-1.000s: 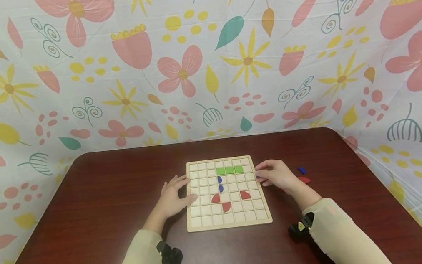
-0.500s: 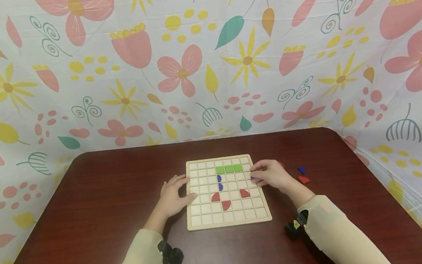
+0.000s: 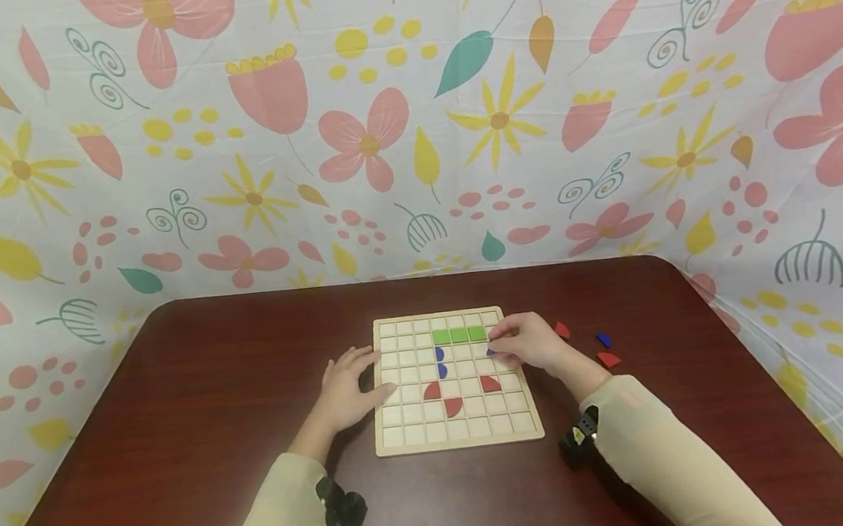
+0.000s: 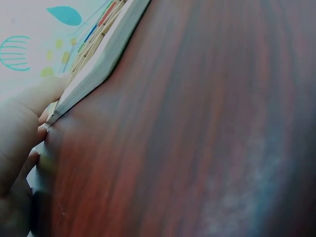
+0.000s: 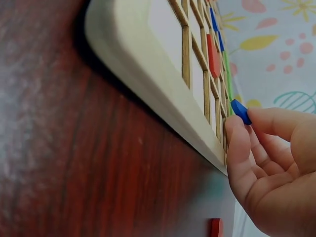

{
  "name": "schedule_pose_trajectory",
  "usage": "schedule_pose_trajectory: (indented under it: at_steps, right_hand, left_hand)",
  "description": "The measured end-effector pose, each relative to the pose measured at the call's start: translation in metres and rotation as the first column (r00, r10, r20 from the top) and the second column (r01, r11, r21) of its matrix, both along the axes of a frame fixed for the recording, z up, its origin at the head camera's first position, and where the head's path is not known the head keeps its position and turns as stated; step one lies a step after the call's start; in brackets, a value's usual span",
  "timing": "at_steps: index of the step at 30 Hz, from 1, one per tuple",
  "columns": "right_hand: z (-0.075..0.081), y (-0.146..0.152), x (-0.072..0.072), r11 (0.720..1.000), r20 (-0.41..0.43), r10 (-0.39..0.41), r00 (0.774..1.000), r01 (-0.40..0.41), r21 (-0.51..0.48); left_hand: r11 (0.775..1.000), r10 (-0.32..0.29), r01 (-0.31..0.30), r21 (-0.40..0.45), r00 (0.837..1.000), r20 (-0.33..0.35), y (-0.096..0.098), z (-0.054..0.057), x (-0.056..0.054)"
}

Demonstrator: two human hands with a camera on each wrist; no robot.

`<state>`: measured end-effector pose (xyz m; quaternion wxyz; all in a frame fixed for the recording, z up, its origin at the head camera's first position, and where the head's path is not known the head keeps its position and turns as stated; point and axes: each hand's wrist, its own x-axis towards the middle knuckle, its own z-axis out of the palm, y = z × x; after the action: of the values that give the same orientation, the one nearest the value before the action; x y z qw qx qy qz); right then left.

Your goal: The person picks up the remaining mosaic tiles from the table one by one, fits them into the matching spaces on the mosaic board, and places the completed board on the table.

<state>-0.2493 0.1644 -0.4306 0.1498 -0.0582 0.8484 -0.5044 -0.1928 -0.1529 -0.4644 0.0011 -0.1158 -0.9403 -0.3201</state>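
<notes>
A pale wooden grid board [image 3: 461, 443] lies on the table. On it sit three green squares [image 3: 460, 335] in a row, two blue half-circle pieces [image 3: 442, 371] below them, and three red quarter-circle pieces [image 3: 452, 407]. My left hand [image 3: 350, 390] rests at the board's left edge, fingers spread and thumb over the rim; the left wrist view shows the thumb [image 4: 44, 94] against the board's side. My right hand [image 3: 534, 343] pinches a small blue piece [image 5: 240, 111] between thumb and fingertips, over the board's right columns near the green squares.
Loose on the table right of the board are a red piece [image 3: 561, 330], a blue piece [image 3: 605, 340] and another red piece [image 3: 608, 359]. The dark wooden table [image 3: 247, 337] ends at a flower-printed cloth [image 3: 272, 184] behind and at the sides.
My right hand has moved left from beside the board to over its right columns, carrying the blue piece; a loose red piece behind it has come into view. The left hand stays in place.
</notes>
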Motion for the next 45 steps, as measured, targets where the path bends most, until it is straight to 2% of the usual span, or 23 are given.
schedule_pose_trajectory:
  at_steps: [6, 13, 24, 32, 45]
  right_hand:
    - [-0.006, -0.004, -0.006, 1.000, -0.024, 0.005, 1.000, -0.005, 0.005]
    - [-0.002, -0.010, -0.007, 0.990, -0.092, 0.015, 0.996, -0.002, 0.144]
    - [-0.003, -0.019, -0.007, 0.972, -0.138, 0.070, 0.988, -0.037, 0.232]
    - [-0.005, -0.026, -0.008, 0.942, -0.199, 0.112, 0.974, -0.040, 0.334]
    - [-0.003, -0.029, -0.009, 0.925, -0.238, 0.137, 0.962, -0.038, 0.378]
  left_hand:
    - [1.000, -0.007, 0.007, 0.002, 1.000, 0.016, -0.001, 0.003, 0.001]
    - [1.000, -0.009, 0.009, 0.002, 0.999, 0.035, -0.001, 0.001, -0.001]
    - [1.000, -0.004, 0.003, 0.013, 0.999, 0.041, 0.000, 0.001, 0.000]
    - [1.000, -0.004, 0.003, 0.010, 0.999, 0.049, -0.001, 0.000, -0.001]
    - [1.000, -0.004, 0.004, -0.012, 0.999, 0.044, -0.003, -0.001, -0.004]
